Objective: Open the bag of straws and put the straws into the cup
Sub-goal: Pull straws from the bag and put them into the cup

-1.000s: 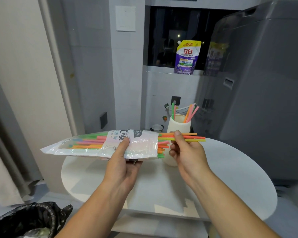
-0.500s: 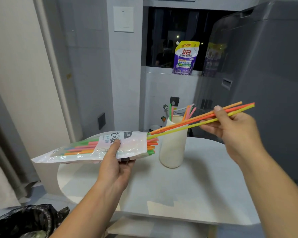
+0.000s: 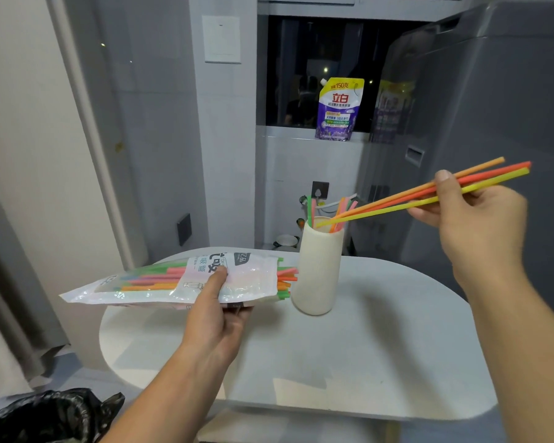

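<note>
My left hand (image 3: pixel 216 310) grips the clear straw bag (image 3: pixel 160 281) from below, thumb on top, holding it level over the table's left side. Coloured straw ends stick out of its open right end, next to the cup. A tall cream cup (image 3: pixel 317 270) stands upright on the white table (image 3: pixel 365 346) with several straws inside. My right hand (image 3: pixel 470 225) pinches three straws (image 3: pixel 397 201), orange, red and yellow, up at the right. They slant down to the left, and their lower tips sit at the cup's mouth.
A black-lined bin (image 3: pixel 45 417) sits at the lower left by the table. A purple detergent pouch (image 3: pixel 338 110) stands on the window ledge behind. A large grey appliance (image 3: pixel 493 107) fills the right side. A curtain hangs at the far left.
My right hand has pulled the three straws fully out of the bag, lifted them to the right, and their lower tips have swung over to the cup's mouth. The bag has stayed about level.
</note>
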`<state>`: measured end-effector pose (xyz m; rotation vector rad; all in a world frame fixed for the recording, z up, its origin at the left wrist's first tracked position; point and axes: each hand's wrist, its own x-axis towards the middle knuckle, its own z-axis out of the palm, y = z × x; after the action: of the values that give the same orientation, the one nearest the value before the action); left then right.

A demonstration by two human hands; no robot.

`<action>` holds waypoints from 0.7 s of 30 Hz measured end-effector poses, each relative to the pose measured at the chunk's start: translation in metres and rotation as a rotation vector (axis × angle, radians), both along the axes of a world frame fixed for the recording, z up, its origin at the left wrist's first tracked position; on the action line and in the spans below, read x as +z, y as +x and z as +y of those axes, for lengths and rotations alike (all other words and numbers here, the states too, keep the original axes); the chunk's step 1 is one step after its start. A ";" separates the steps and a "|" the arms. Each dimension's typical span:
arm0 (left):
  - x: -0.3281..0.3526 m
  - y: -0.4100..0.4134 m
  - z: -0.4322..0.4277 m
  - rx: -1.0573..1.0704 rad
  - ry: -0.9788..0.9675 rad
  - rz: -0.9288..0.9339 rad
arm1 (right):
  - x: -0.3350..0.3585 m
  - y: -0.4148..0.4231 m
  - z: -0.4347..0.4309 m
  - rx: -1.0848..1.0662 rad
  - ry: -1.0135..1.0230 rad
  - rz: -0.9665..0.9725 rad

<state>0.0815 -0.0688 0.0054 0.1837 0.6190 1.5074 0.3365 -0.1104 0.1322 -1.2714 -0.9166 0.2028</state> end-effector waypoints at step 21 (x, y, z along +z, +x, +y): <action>0.001 0.003 0.001 -0.017 -0.009 -0.026 | -0.013 -0.036 0.095 0.134 -0.422 -0.414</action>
<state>0.0845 -0.0678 0.0064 0.1626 0.6020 1.4882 0.3007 -0.0156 0.1189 -1.6795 -1.3655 0.2528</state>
